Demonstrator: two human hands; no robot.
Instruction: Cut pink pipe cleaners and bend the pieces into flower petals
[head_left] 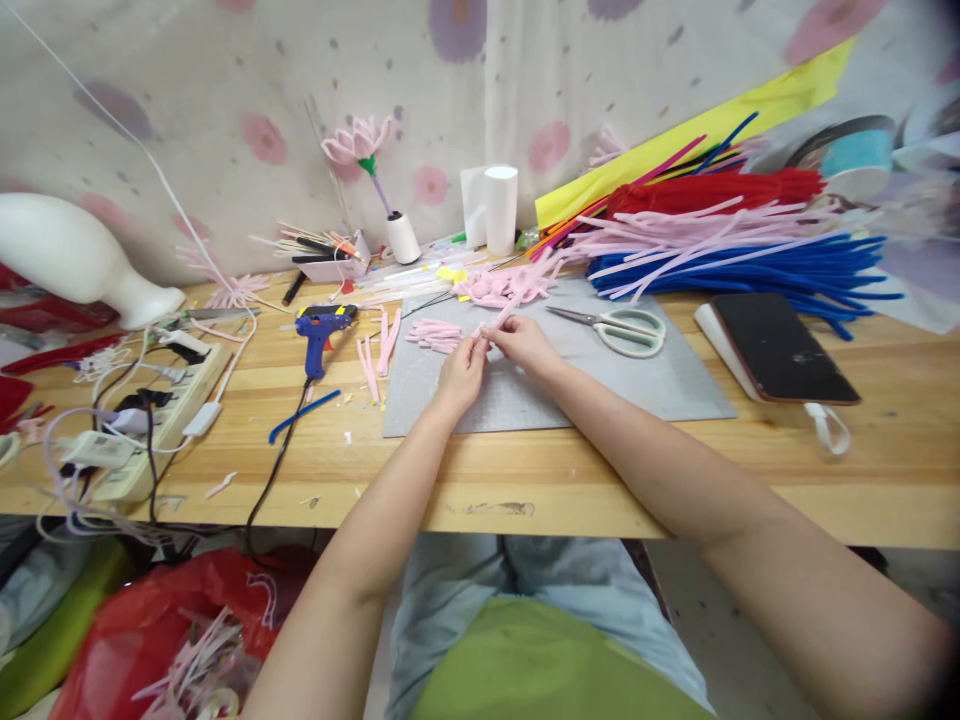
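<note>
While both hands meet over a grey mat, a thin pink pipe cleaner [501, 320] is pinched between them. The left hand [461, 372] closes its fingertips on the nearer end. The right hand [527, 345] has thumb and fingers shut on it just beside, and the free end slants up and away past the right fingers.

Directly under the grip lies the grey cutting mat [660, 385]. Just left of the grip, a small pile of short pink pieces [433, 335] sits on the mat. Just beyond the grip is a heap of curled pink pieces [504, 285]. Near the grip on its right, pale-handled scissors [602, 322] lie flat on the mat. Farther right, off the mat, a dark phone [780, 345] rests on the wooden table [600, 480].

Well to the left of the grip lies a blue glue gun [321, 335], and farther left a white power strip [161, 415]. Far beyond and to the right, a bundle of blue pipe cleaners [750, 272] is stacked.
</note>
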